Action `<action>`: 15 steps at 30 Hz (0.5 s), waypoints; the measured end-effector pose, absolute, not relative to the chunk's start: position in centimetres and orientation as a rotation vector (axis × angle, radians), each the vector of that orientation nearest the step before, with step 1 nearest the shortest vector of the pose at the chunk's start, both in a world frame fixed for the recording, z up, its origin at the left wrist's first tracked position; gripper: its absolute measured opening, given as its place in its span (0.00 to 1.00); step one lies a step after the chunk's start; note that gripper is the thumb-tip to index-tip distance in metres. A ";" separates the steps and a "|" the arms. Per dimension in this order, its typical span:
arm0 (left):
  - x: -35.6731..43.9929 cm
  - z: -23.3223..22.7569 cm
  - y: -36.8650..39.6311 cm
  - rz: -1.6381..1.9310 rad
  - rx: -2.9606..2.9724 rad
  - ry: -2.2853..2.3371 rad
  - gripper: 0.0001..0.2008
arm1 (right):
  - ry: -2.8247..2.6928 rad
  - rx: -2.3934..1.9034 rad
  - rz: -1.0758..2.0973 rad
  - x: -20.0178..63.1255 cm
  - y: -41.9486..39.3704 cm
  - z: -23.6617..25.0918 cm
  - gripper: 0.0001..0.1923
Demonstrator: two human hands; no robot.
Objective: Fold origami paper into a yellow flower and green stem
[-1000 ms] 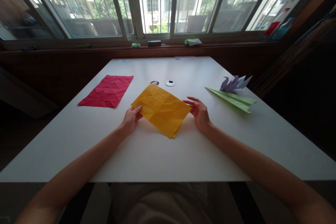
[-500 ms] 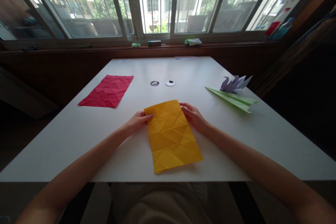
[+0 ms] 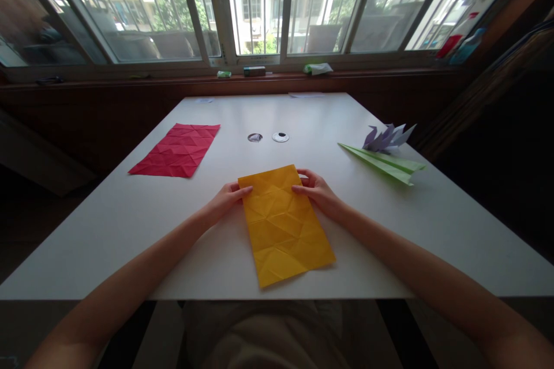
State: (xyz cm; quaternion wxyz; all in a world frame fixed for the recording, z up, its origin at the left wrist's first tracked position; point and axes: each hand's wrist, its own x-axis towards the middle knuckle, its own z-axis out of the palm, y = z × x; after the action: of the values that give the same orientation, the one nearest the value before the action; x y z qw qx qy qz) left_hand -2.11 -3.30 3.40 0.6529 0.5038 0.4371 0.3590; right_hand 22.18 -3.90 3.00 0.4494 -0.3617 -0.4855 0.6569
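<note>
Yellow creased sheet (image 3: 285,223) flat on white tabletop (image 3: 130,225), both hands at its far end.

Left hand (image 3: 224,200) at far-left corner, fingers (image 3: 242,189) loosely spread, tips touching sheet edge, nothing pinched. Right hand (image 3: 318,190) at far-right corner, fingers (image 3: 299,188) curled onto sheet surface, resting rather than gripping. Red creased sheet (image 3: 177,150) well apart to left; green paper plane (image 3: 385,164) and purple folded figure (image 3: 387,137) to right, just beside each other.
</note>
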 end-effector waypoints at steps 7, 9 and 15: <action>-1.9 3.8 -3.6 0.790 1.156 0.970 0.21 | -1.193 -0.889 1.623 22.3 -3.8 2.8 0.24; -2.0 3.9 -3.7 0.775 1.163 0.966 0.22 | -1.190 -0.891 1.622 22.3 -3.7 2.7 0.24; -2.0 4.0 -3.8 0.707 1.202 0.977 0.21 | -1.150 -0.891 1.594 22.3 -3.5 2.4 0.23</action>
State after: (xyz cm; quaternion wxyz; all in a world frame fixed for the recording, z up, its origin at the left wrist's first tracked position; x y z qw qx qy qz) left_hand -2.05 -3.84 3.99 0.6591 0.5309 0.4316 0.3122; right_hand 22.29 -3.54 2.44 0.4721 -0.3641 -0.4696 0.6512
